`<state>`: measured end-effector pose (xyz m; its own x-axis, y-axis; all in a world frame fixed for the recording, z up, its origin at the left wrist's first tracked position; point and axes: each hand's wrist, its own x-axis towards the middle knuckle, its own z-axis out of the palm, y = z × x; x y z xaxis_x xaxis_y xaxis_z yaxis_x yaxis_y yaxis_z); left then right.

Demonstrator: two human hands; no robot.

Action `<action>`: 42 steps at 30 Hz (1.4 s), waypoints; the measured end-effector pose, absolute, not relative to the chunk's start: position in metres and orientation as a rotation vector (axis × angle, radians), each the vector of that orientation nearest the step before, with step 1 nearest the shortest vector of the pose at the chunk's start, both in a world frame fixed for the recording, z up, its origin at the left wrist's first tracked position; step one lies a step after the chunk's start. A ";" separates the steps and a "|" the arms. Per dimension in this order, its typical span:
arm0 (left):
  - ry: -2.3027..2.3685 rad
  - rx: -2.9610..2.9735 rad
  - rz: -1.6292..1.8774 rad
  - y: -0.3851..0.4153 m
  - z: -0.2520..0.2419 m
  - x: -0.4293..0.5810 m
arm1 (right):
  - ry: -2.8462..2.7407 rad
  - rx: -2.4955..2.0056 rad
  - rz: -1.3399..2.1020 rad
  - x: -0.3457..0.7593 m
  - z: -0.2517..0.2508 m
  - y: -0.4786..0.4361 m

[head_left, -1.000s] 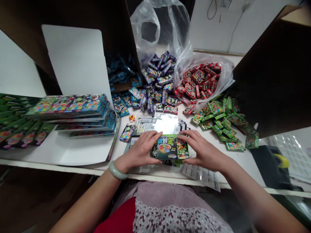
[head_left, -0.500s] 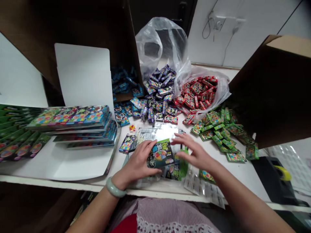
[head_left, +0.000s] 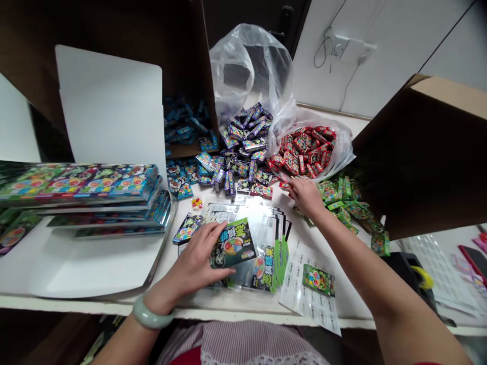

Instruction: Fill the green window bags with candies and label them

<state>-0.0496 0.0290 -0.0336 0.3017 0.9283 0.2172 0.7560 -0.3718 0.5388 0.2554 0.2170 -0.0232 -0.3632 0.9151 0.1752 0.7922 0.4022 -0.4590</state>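
Observation:
My left hand [head_left: 198,256] holds a black and green printed card packet [head_left: 234,243] at its left side, thumb below and fingers on top. Under it lies a stack of clear plastic bags with black and green printing [head_left: 262,271]. My right hand [head_left: 306,197] reaches to the front of the red pile, its fingertips on a small red box [head_left: 285,186]; the fingers partly hide the grip. Small red boxes [head_left: 304,147] fill a clear plastic bag just beyond. Small green boxes [head_left: 352,203] lie to the right of this hand.
Purple boxes [head_left: 247,126] and blue boxes [head_left: 184,180] are heaped at the back. Filled packs [head_left: 79,182] stack in an open white carton [head_left: 99,258] at left. One green box [head_left: 318,280] rests on a sticker sheet [head_left: 300,289]. A tape dispenser [head_left: 413,274] stands right, near a large cardboard box [head_left: 426,167].
My right hand has left the printed packet and moved up and away to the red boxes. My left hand still holds the packet. The view has shifted slightly.

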 end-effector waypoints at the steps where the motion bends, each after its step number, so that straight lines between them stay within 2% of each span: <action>1: 1.521 2.237 0.725 0.030 -0.033 -0.051 | -2.191 -1.463 0.487 0.255 -0.022 0.212; 11: 1.557 2.204 0.754 0.019 -0.024 -0.054 | -1.568 -1.347 1.424 0.233 -0.031 0.156; 13: 1.574 2.191 0.752 0.014 -0.023 -0.054 | -1.419 -1.376 1.526 0.230 -0.035 0.148; 19: 1.582 2.196 0.783 0.007 -0.023 -0.056 | -1.536 -1.496 1.310 0.227 -0.056 0.117; 23: 1.588 2.189 0.771 0.004 -0.021 -0.058 | -1.786 -1.495 1.120 0.237 -0.047 0.105; 29: 1.567 2.209 0.799 -0.001 -0.019 -0.060 | -2.520 -1.292 0.710 0.224 -0.034 0.122; 32: 1.570 2.197 0.811 -0.005 -0.019 -0.061 | -2.615 -1.256 0.606 0.213 -0.031 0.127; 37: 1.589 2.208 0.809 -0.004 -0.020 -0.060 | -2.373 -1.051 0.498 0.221 0.012 0.106; 42: 1.499 2.307 0.796 0.010 -0.019 -0.046 | -2.761 -0.785 0.419 0.235 0.065 0.083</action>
<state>-0.0464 0.0104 -0.0186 0.3110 0.9031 0.2962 0.7511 -0.4245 0.5056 0.2350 0.0830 0.0652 -0.8268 0.5421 0.1501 0.4732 0.8146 -0.3353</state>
